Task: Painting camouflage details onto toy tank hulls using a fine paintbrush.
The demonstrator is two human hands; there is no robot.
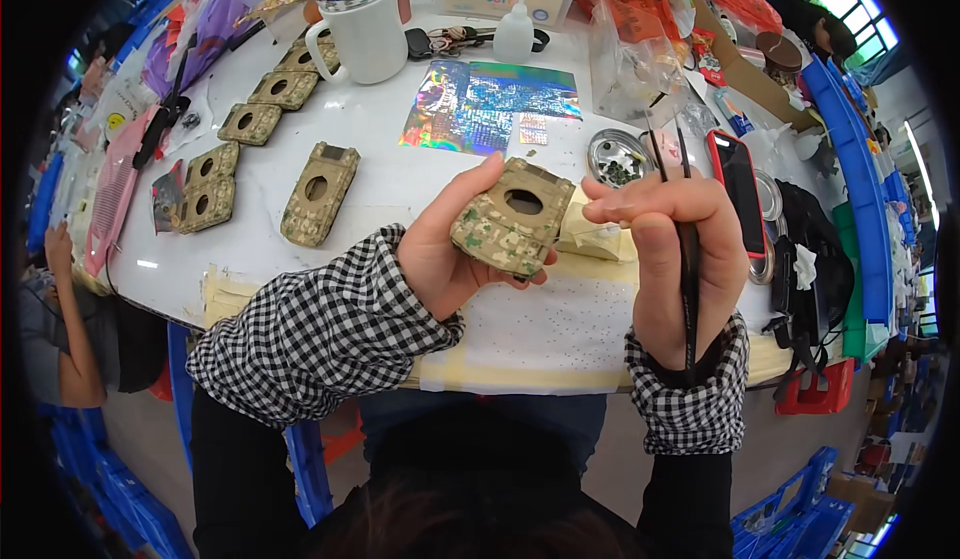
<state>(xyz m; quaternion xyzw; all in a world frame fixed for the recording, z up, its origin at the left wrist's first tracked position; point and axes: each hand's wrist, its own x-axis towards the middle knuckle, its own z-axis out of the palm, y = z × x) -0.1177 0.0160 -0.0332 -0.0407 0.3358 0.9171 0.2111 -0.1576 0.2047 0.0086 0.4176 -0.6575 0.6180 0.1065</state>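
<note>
We take the held part as the clock centre, with twelve o'clock pointing away from the body. Nearest to us, two black-and-white checked cloth cuffs (330, 314) cover the wrists. At six o'clock lies a white sheet (540, 334) with scattered dark specks.

We hold the part, a tan-and-green camouflage shell (478, 231) with an oval opening, in the left hand (437, 234); its fingers and thumb close around the shell's edges, above the table. We see the right hand (692, 224) at three o'clock, its fingers curled around slim black tweezers (689, 304). The tweezer tips stand apart and point toward twelve o'clock; we cannot tell whether the index fingertip carries a small piece.

Just beside the shell, at three o'clock, we find a pale-yellow block (597, 239). Farther that way lies a black phone in a red case (738, 184). A round, shallow metal dish (590, 157) at two o'clock contains small dark-green pieces (622, 172).

At nine o'clock we locate a single camouflage shell (300, 214); a row of similar shells (283, 89) lies at ten. At twelve we note a shiny holographic sheet (450, 109), then a white squeeze bottle (515, 36). A white mug with a mirrored lid (368, 39) stands at eleven.
</note>
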